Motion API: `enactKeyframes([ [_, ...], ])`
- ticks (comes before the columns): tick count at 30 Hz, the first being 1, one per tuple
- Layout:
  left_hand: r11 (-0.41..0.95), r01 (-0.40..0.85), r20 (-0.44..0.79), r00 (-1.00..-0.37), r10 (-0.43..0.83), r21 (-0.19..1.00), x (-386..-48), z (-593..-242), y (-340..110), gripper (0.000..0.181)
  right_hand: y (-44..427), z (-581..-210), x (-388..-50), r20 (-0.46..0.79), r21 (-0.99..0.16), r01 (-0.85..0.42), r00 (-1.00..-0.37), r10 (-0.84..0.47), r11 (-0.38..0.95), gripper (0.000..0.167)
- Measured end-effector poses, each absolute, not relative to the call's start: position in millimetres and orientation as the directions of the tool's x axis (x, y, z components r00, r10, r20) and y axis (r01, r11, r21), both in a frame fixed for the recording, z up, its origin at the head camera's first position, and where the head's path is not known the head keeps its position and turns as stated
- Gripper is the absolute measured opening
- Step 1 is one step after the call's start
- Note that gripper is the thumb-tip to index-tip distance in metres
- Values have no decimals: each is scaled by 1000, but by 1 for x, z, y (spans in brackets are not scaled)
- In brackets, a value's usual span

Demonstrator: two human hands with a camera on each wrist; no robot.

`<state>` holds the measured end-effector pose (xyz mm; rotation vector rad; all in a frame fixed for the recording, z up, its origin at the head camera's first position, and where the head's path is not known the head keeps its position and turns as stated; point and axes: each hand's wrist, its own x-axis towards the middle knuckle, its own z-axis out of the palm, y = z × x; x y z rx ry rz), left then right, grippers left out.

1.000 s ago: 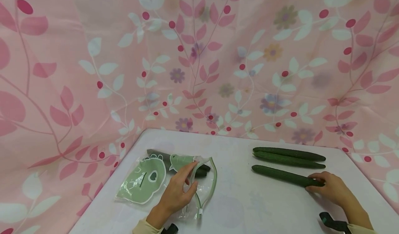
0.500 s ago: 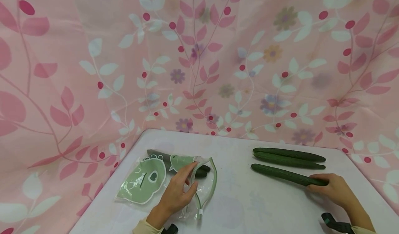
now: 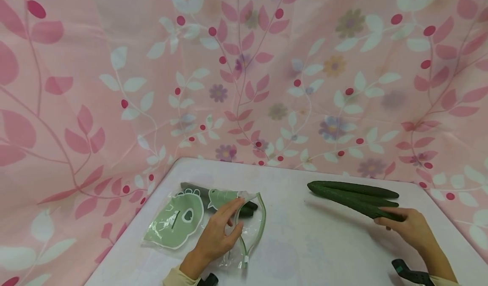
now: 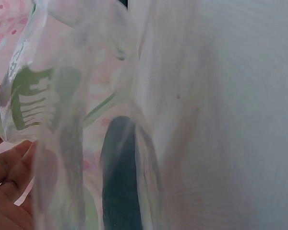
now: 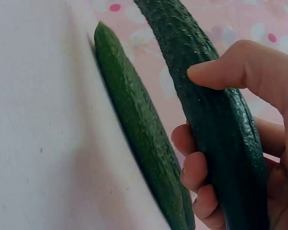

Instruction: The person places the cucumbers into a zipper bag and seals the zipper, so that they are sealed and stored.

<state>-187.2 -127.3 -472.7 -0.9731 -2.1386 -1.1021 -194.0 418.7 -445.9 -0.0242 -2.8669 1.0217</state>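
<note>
My right hand (image 3: pixel 409 226) grips one end of a dark green cucumber (image 3: pixel 347 199), held above the table with its shadow below. In the right wrist view, the thumb lies across this bumpy cucumber (image 5: pixel 206 91) and the fingers curl round it from the other side. Beyond it, two more cucumbers (image 3: pixel 367 188) lie side by side, partly hidden. On the left, my left hand (image 3: pixel 213 237) holds the mouth edge of a clear plastic zip bag (image 3: pixel 173 222) printed with green cartoon shapes. Through the plastic, cucumber ends (image 3: pixel 248 212) show near the mouth; the left wrist view shows one cucumber (image 4: pixel 120 172).
A white table (image 3: pixel 289 235) spreads between the bag and the cucumbers. Behind it hangs a pink floral cloth (image 3: pixel 244 74). The bag's green zip edge carries a white slider (image 3: pixel 245 259) at its near corner. Black camera mounts (image 3: pixel 409 272) sit on both wrists.
My right hand has lifted its cucumber off the table, and the cucumber now overlaps the two behind it in the head view. The left hand and bag have stayed put.
</note>
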Motion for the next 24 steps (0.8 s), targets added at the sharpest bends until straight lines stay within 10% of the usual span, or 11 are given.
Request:
enactKeyframes([
  [24, 449, 760, 702, -630, 333, 469, -185, -470, -128, 62, 375, -429, -195, 72, -806, -88, -996, -51, 585, 50],
])
